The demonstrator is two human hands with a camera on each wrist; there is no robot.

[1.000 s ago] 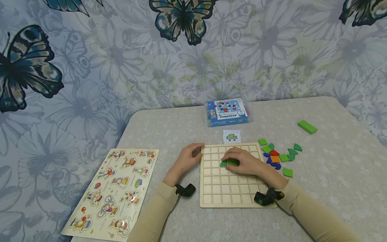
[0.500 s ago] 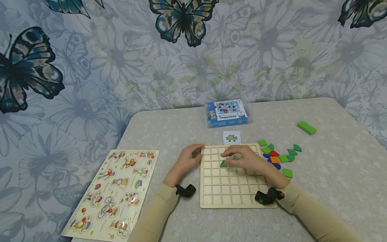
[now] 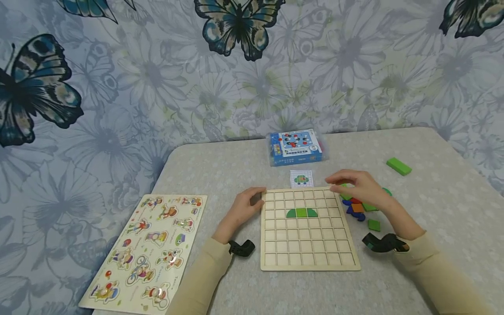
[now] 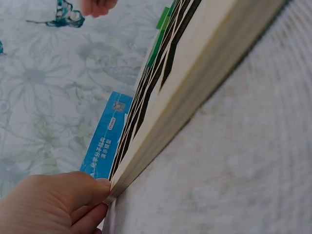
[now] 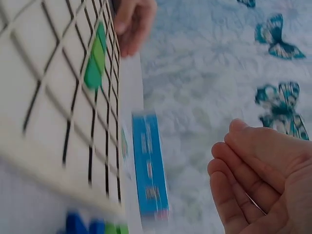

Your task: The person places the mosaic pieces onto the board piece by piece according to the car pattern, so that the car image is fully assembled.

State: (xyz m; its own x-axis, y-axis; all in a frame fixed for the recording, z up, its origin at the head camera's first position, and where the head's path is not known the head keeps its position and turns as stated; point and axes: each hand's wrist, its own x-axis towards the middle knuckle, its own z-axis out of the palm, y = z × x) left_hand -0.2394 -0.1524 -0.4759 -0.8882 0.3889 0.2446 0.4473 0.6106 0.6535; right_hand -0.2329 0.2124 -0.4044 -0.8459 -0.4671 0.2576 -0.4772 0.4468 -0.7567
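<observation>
My left hand [image 3: 245, 209] holds the upper left corner of a wooden grid board [image 3: 291, 245]. In the left wrist view its thumb [image 4: 92, 191] is at the board's edge, with the other fingers curled below it. A green square [image 3: 301, 212] sits in the grid between two darker green rounded pieces, the left one [image 3: 291, 213] and the right one [image 3: 312, 213]. My right hand [image 3: 360, 188] is over the board's upper right corner and the loose pieces beside it. Its fingers [image 5: 226, 195] are loosely bent and hold nothing.
Loose blue pieces [image 3: 356, 215], an orange piece [image 3: 357, 208] and a green square [image 3: 374, 225] lie right of the board. A pattern card [image 3: 301, 178] and a blue box [image 3: 297, 148] stand behind it. A green block [image 3: 399, 166] lies far right, a picture board [image 3: 157, 253] left.
My right hand has let go of the pieces on the board and moved right, toward the loose pieces. The row of three green pieces now shows. My left hand has not moved.
</observation>
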